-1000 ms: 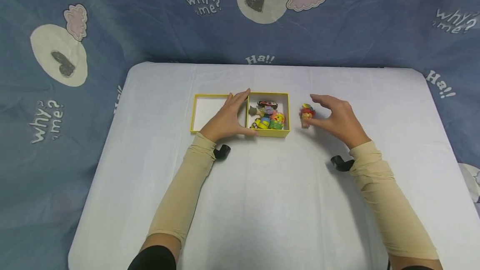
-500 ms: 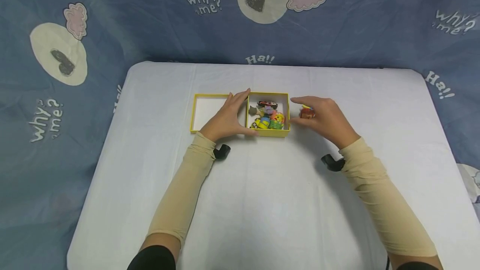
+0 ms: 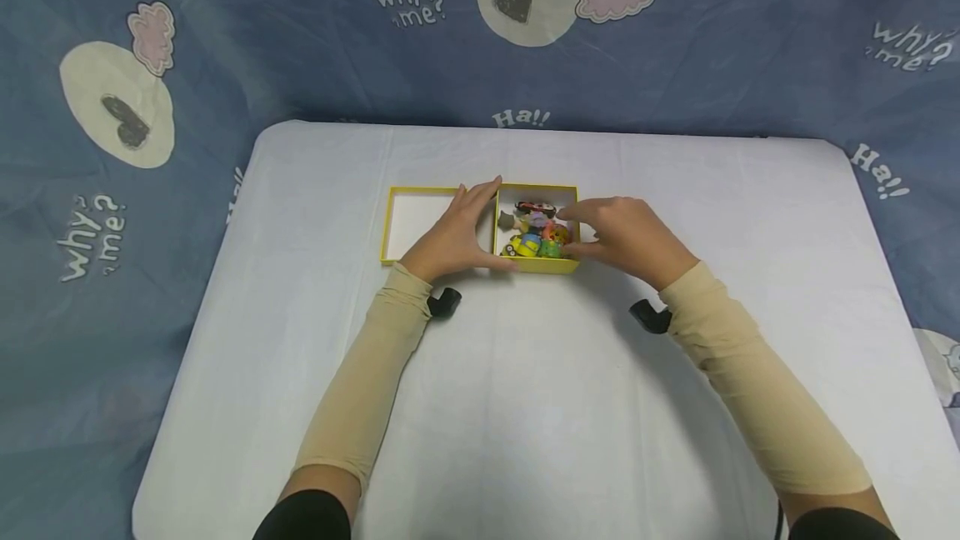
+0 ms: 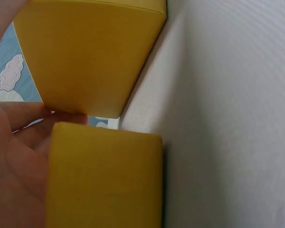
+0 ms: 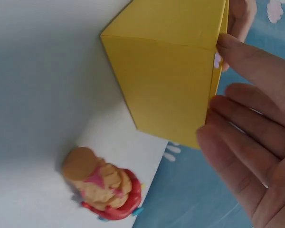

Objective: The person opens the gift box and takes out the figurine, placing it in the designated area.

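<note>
Yellow box (image 3: 551, 267), on counter (image 3: 480, 407) between both hands. Left hand (image 3: 453, 238): holding box's left end, thumb at near wall, fingers at far corner. Right hand (image 3: 624, 236): thumb and fingers parted over right rim, apparently empty, near orange-and-green toy (image 3: 552, 240); can't tell if touching. Main risk, judging from here: catching right rim while reaching or lifting, so dragging or tipping box. Also could hook neighbouring toys (image 3: 528, 244), given tight packing, or lose a pinch on rounded plastic. Both forearms angling in from near side, right fingers pointing left. Outward: yellow-edged tray (image 3: 408, 227) just left, partly hidden by left hand. Red-trimmed figure (image 5: 104, 185) on counter near box, right wrist view only; easy to knock if not watched.
</note>
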Demonstrator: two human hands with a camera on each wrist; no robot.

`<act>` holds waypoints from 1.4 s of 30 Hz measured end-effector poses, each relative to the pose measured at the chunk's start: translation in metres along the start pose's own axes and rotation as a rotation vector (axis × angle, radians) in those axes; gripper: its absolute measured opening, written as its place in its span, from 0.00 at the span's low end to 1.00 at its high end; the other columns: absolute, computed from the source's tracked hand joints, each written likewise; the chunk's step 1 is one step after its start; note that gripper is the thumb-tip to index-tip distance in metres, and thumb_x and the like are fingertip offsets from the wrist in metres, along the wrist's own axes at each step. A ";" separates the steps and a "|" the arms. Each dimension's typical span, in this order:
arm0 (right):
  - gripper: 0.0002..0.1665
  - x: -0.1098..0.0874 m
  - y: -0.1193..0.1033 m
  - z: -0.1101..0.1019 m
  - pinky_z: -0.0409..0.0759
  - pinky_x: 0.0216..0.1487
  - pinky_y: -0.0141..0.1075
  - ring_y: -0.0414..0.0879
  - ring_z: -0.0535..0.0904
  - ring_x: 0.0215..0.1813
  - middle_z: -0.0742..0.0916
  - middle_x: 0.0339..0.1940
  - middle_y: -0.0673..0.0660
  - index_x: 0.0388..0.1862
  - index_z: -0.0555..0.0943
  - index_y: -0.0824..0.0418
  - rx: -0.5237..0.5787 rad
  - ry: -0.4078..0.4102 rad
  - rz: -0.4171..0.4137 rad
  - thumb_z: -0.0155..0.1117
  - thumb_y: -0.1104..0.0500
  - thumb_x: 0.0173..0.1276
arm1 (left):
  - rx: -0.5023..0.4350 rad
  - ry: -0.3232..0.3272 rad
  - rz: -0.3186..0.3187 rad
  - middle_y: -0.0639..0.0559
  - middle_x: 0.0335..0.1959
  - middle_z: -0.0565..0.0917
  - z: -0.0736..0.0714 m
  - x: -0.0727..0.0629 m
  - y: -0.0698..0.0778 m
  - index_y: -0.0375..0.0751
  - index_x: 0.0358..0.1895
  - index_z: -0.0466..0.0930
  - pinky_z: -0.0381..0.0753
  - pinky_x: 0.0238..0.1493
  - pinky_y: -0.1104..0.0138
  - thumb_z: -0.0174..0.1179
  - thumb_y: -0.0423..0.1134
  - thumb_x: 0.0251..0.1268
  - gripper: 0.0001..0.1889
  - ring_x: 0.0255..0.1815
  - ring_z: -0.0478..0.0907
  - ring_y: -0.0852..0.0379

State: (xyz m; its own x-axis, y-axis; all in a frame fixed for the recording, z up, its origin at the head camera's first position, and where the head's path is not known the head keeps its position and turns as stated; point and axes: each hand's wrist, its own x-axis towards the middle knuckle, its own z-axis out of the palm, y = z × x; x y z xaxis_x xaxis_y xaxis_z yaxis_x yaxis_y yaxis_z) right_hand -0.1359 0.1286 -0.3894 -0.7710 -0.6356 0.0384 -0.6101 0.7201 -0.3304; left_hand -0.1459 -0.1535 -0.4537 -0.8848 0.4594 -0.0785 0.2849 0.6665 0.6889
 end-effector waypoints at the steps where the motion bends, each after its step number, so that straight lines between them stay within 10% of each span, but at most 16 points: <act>1: 0.28 0.002 -0.001 0.000 0.89 0.47 0.46 0.49 0.90 0.45 0.92 0.50 0.55 0.55 0.88 0.60 -0.012 -0.017 -0.007 0.82 0.50 0.58 | -0.003 0.000 0.001 0.48 0.86 0.52 0.000 0.000 0.000 0.54 0.86 0.41 0.37 0.89 0.51 0.82 0.66 0.38 0.74 0.88 0.38 0.39; 16: 0.18 0.025 -0.010 0.003 0.85 0.29 0.44 0.44 0.80 0.25 0.90 0.26 0.51 0.38 0.92 0.57 -0.208 -0.179 -0.040 0.83 0.47 0.56 | 0.012 -0.002 0.016 0.47 0.86 0.53 0.000 0.001 0.001 0.50 0.86 0.43 0.36 0.90 0.53 0.82 0.66 0.39 0.73 0.88 0.41 0.41; 42: 0.22 0.038 -0.012 0.013 0.90 0.36 0.48 0.48 0.85 0.30 0.92 0.31 0.55 0.44 0.92 0.58 -0.201 -0.216 -0.009 0.83 0.47 0.54 | -0.001 -0.001 0.024 0.48 0.86 0.53 0.001 0.000 -0.002 0.51 0.86 0.43 0.37 0.89 0.49 0.82 0.67 0.38 0.73 0.88 0.40 0.38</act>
State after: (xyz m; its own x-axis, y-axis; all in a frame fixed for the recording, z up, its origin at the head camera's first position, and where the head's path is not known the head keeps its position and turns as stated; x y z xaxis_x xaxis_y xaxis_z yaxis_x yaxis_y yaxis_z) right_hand -0.1555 0.0921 -0.3957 -0.7220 -0.6710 -0.1687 -0.6570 0.7413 -0.1367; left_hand -0.1465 -0.1544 -0.4555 -0.8774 0.4756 -0.0628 0.3054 0.6546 0.6915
